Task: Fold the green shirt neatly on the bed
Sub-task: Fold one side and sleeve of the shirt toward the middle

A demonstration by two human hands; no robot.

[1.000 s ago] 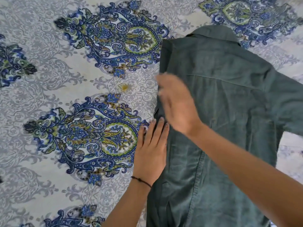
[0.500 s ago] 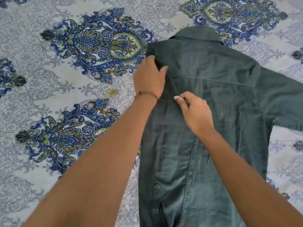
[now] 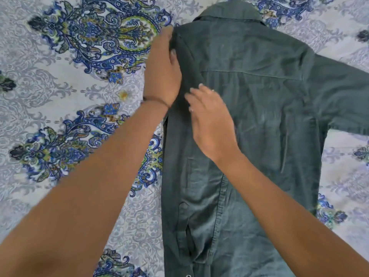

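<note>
Right now, the green shirt [image 3: 249,120] lies flat on the bed [image 3: 60,92], back side up, with its collar [image 3: 229,12] at the far end. The bed has a pale sheet with big blue and green swirly patterns. The shirt's left side is folded in over the back, so that edge makes a long straight line going down. The other sleeve [image 3: 343,96] sticks out to the right, still spread on the sheet. The left hand [image 3: 162,70] rests at the top left corner of the shirt, by the shoulder. Its fingers curl around the folded edge there, and the thumb presses on top of the cloth, so it is pinching the shirt. A thin dark band [image 3: 154,100] goes around that wrist. The right hand [image 3: 209,120] lies on the shirt just beside the left hand, a bit lower. Its fingers are spread apart and loose, touching the cloth but not grabbing it. Both arms reach in from the bottom.
</note>
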